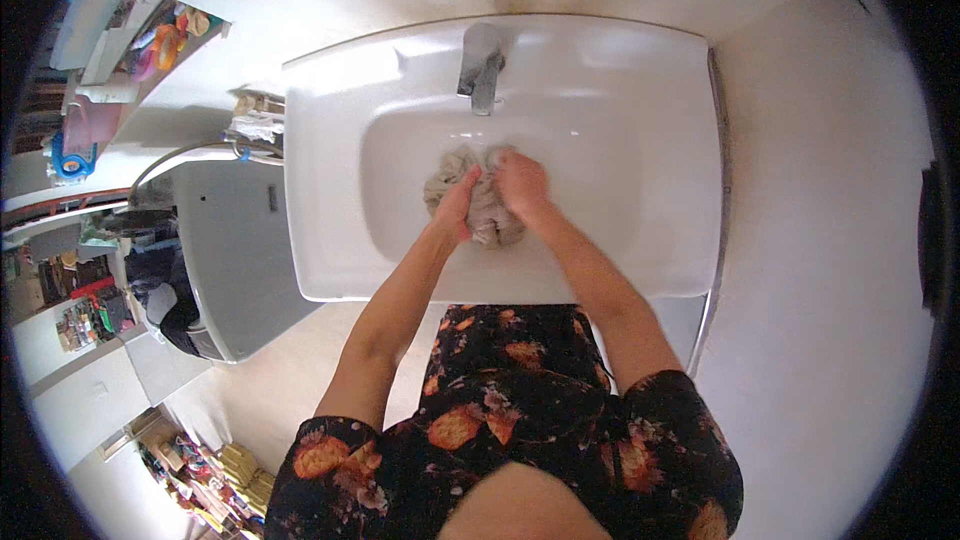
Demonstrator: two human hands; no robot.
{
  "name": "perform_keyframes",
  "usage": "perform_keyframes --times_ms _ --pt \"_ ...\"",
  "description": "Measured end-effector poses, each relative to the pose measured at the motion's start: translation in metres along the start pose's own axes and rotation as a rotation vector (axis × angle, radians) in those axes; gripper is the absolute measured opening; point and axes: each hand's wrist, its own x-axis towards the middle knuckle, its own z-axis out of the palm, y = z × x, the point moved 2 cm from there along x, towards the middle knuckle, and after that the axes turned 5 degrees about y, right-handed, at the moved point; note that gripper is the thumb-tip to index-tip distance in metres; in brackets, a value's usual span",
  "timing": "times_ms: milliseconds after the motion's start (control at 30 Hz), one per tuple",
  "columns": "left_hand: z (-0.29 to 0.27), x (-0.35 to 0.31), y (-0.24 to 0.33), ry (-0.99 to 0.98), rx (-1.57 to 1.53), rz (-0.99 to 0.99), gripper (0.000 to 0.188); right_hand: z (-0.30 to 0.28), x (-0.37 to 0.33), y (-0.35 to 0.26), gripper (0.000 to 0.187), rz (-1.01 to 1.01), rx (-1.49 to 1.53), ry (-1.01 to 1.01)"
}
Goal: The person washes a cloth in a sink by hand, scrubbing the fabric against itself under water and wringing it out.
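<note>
A bunched, wet-looking beige cloth lies in the white sink basin, below the faucet. My left hand grips its middle, with the thumb along the top and the other fingers mostly hidden in the folds. Close beside it, my right hand is closed like a fist at the cloth's upper right part, slightly blurred. A paler bit shows at its fingertips and seems to be a fold of the cloth. Both forearms reach over the sink's front edge.
The grey single-lever faucet stands at the back of the sink. To the left is a grey appliance with dark clothes beside it. Shelves with small items are at upper left. A wall borders the right side.
</note>
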Motion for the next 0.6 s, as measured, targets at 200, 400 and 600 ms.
perform_keyframes --times_ms 200,400,600 --pt "-0.025 -0.004 0.062 -0.077 0.393 0.116 0.033 -0.046 0.014 0.036 0.03 -0.036 -0.225 0.334" --pt "0.013 0.018 0.033 -0.052 0.385 0.192 0.026 -0.121 0.037 -0.086 0.034 0.301 0.969 -0.269" --pt "0.011 0.047 0.051 -0.03 1.345 0.62 0.03 -0.158 0.052 -0.107 0.031 0.206 1.529 -0.405"
